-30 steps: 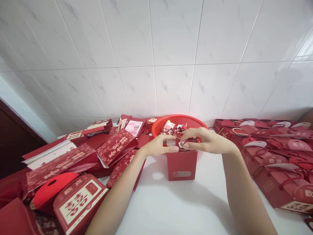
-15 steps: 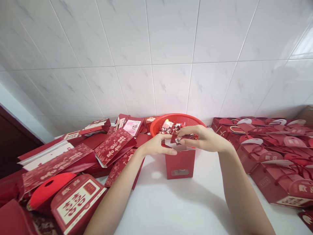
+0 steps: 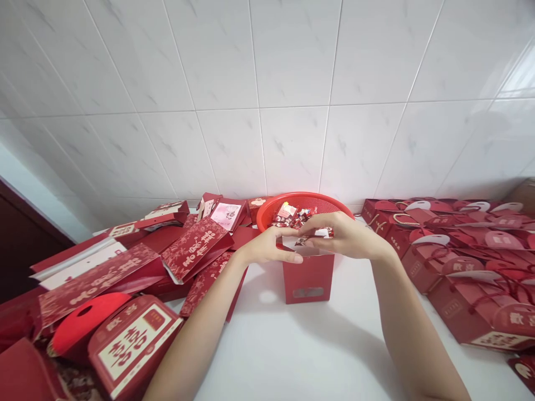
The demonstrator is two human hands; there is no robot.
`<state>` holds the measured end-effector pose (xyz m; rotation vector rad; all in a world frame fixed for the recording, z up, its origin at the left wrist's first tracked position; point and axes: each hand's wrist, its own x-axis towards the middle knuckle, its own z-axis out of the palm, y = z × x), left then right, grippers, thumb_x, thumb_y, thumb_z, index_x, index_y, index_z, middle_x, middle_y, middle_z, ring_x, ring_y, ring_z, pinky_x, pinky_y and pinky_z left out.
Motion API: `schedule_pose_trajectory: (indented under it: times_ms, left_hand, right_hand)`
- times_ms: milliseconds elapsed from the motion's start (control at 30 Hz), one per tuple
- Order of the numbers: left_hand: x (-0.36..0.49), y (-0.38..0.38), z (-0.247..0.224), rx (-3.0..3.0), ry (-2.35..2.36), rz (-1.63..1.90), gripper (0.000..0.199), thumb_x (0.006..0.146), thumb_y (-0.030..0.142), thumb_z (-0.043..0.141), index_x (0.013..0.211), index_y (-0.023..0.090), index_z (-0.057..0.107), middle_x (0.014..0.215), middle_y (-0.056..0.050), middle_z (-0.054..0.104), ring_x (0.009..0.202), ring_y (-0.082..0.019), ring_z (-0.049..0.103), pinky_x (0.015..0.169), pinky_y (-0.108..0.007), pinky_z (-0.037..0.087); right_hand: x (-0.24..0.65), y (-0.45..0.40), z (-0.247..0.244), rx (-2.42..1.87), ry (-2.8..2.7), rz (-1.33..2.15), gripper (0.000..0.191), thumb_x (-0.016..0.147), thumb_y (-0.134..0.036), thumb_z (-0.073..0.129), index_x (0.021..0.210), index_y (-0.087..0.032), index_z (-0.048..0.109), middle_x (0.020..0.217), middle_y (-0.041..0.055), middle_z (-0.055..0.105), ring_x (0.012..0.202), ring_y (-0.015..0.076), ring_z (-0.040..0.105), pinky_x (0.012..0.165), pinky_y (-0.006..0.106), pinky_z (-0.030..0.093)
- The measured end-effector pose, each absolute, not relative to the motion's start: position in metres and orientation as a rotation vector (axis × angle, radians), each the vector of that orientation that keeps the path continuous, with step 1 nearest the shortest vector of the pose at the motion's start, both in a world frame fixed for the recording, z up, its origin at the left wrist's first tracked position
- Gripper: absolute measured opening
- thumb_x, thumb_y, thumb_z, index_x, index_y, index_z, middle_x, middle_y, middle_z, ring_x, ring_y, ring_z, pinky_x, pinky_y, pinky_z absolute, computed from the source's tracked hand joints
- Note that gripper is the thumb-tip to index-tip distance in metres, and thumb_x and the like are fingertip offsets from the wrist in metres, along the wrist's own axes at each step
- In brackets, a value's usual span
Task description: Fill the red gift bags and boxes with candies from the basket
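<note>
An upright red paper gift box (image 3: 308, 281), open at the top and with a small window low on its front, stands on the white table. My left hand (image 3: 267, 245) grips its left upper edge, the thumb along the front and the fingers behind. Over the box's mouth hovers my right hand (image 3: 340, 235), thumb and fingers apart, with nothing seen held. A wrapped sweet (image 3: 300, 241) shows in the box's opening, partly hidden. Just behind is a red plastic basket (image 3: 311, 197) with wrapped sweets (image 3: 286, 211) in it.
Red printed gift boxes (image 3: 196, 249), some flattened, lie heaped on the left. Rows of folded red boxes with cord handles (image 3: 468, 281) fill the right side. A tiled wall (image 3: 292, 133) rises behind the white table (image 3: 292, 356).
My right hand has let go of the dark red wrapped sweets, which have dropped into the box. My left hand and the box have stayed in place.
</note>
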<state>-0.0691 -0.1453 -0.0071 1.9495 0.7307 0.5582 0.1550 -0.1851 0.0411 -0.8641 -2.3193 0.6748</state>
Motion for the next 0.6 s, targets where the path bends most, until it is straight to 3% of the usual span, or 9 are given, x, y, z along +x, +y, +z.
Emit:
schedule_pose_trajectory:
  times_ms: [167, 333, 500, 600]
  left_hand:
    - [-0.069, -0.144, -0.008, 2.027, 0.74, 0.579, 0.058, 0.072, 0.036, 0.082, 0.127, 0.025, 0.068, 0.139, -0.005, 0.062, 0.134, -0.029, 0.051, 0.111, -0.041, 0.04]
    - [-0.071, -0.146, -0.007, 2.072, 0.777, 0.557, 0.056, 0.076, 0.039, 0.078, 0.13, 0.026, 0.066, 0.139, -0.004, 0.062, 0.132, -0.029, 0.053, 0.109, -0.039, 0.043]
    - [-0.072, -0.15, -0.007, 2.176, 0.842, 0.604, 0.054, 0.078, 0.026, 0.071, 0.131, 0.026, 0.064, 0.137, -0.003, 0.064, 0.125, -0.027, 0.058, 0.1, -0.036, 0.05]
    - [-0.072, -0.149, -0.009, 2.201, 0.878, 0.757, 0.064, 0.079, 0.022, 0.066, 0.141, 0.028, 0.053, 0.142, -0.006, 0.059, 0.117, -0.026, 0.062, 0.092, -0.035, 0.053]
  right_hand:
    - [0.159, -0.186, 0.042, -0.875, -2.291, 0.653, 0.019, 0.09, -0.028, 0.057, 0.096, -0.021, 0.074, 0.096, 0.0051, 0.074, 0.089, 0.0199, 0.067, 0.074, 0.029, 0.051]
    - [0.167, -0.19, 0.045, -0.971, -2.251, 0.623, 0.025, 0.091, -0.038, 0.056, 0.099, -0.02, 0.072, 0.103, 0.0066, 0.073, 0.095, 0.0218, 0.068, 0.079, 0.031, 0.054]
    - [0.175, -0.187, 0.041, -1.058, -2.197, 0.54, 0.029, 0.091, -0.041, 0.058, 0.107, -0.021, 0.07, 0.112, 0.0072, 0.071, 0.1, 0.0229, 0.066, 0.085, 0.035, 0.053]
    - [0.179, -0.184, 0.04, -1.142, -2.226, 0.505, 0.033, 0.088, -0.041, 0.061, 0.114, -0.022, 0.068, 0.115, 0.0077, 0.069, 0.101, 0.0237, 0.065, 0.083, 0.035, 0.052]
